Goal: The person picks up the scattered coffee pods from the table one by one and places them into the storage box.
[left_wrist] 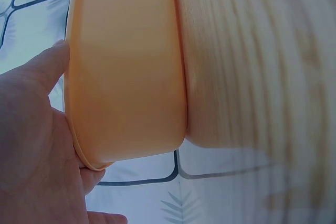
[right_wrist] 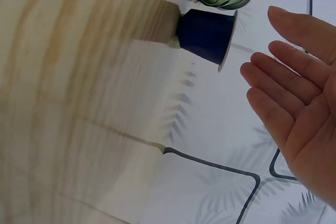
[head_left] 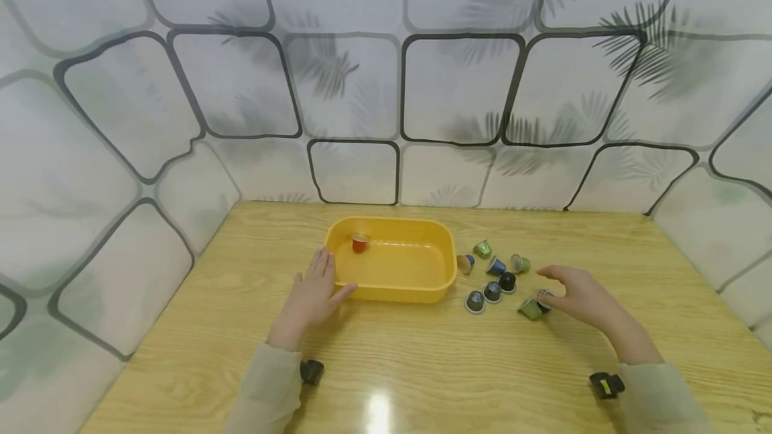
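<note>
A yellow plastic bin (head_left: 392, 293) sits on the table with one red coffee capsule (head_left: 359, 242) inside. My left hand (head_left: 310, 290) rests at its front left corner, fingers along the left rim and thumb on the front rim. My right hand (head_left: 575, 293) hovers with thumb and fingers spread beside a dark blue capsule (right_wrist: 207, 35), holding nothing. The rim of that capsule faces the fingertips, a small gap between them in the right wrist view. Close against it lies a green capsule (head_left: 531, 309).
Right of the bin, several more capsules lie loose: a blue one (head_left: 496, 265), dark ones (head_left: 475, 301) and green ones (head_left: 482, 249). The wooden table (head_left: 374, 347) meets a patterned wall covering (head_left: 458, 86) at the back and sides.
</note>
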The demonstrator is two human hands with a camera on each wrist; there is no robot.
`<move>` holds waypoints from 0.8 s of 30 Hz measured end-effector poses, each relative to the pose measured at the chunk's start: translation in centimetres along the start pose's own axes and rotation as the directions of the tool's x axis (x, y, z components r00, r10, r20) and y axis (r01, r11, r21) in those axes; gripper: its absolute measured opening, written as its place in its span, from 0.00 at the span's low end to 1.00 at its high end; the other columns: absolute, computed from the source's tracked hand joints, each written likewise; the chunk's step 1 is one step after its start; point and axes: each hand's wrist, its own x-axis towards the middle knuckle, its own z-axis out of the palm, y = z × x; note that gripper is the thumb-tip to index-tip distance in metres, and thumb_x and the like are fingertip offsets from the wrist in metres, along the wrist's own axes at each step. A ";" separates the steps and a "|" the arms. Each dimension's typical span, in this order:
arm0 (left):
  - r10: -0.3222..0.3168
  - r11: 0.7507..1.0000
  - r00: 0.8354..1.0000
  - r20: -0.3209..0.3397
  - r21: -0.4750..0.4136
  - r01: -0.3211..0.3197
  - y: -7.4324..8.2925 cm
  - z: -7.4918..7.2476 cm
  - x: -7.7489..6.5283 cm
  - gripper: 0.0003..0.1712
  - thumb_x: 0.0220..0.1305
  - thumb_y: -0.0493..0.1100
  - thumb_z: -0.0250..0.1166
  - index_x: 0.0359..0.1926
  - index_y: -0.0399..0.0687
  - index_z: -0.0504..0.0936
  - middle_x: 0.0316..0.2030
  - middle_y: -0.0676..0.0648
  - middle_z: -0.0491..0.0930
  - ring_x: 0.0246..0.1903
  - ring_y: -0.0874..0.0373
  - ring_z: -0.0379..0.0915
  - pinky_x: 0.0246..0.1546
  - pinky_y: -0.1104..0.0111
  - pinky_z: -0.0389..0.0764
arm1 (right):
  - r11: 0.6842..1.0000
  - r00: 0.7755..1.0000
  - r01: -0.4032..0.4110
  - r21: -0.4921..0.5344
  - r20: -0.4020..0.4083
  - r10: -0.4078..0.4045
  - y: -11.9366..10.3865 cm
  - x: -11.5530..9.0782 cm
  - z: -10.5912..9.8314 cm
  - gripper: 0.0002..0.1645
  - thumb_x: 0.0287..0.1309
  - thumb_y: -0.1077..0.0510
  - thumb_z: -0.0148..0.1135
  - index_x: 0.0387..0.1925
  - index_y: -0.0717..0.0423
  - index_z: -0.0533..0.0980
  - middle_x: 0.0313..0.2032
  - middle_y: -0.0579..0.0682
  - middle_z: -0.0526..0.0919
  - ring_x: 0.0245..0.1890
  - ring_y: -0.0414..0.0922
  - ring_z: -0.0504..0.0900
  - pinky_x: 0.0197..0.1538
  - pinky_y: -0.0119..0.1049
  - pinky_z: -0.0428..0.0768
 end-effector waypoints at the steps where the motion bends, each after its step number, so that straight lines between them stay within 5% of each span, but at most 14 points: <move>1: -0.002 1.000 1.000 0.001 0.001 0.002 0.0 0.0 0.0 0.46 0.63 0.62 0.44 0.64 0.28 0.46 0.65 0.34 0.38 0.65 0.45 0.31 0.54 0.40 0.48 | 1.000 1.000 -0.009 0.001 0.012 0.009 0.1 0.0 0.0 0.27 0.49 0.59 0.64 0.48 0.72 0.69 0.45 0.67 0.74 0.45 0.64 0.71 0.43 0.55 0.70; 24: 0.006 1.000 1.000 -0.009 0.001 -0.006 -0.2 0.2 0.2 0.45 0.63 0.61 0.45 0.64 0.27 0.46 0.65 0.34 0.38 0.65 0.44 0.32 0.53 0.39 0.49 | 0.998 0.990 -0.053 -0.034 0.128 0.057 1.7 0.6 0.6 0.22 0.45 0.63 0.64 0.44 0.70 0.73 0.42 0.70 0.75 0.44 0.66 0.71 0.42 0.55 0.71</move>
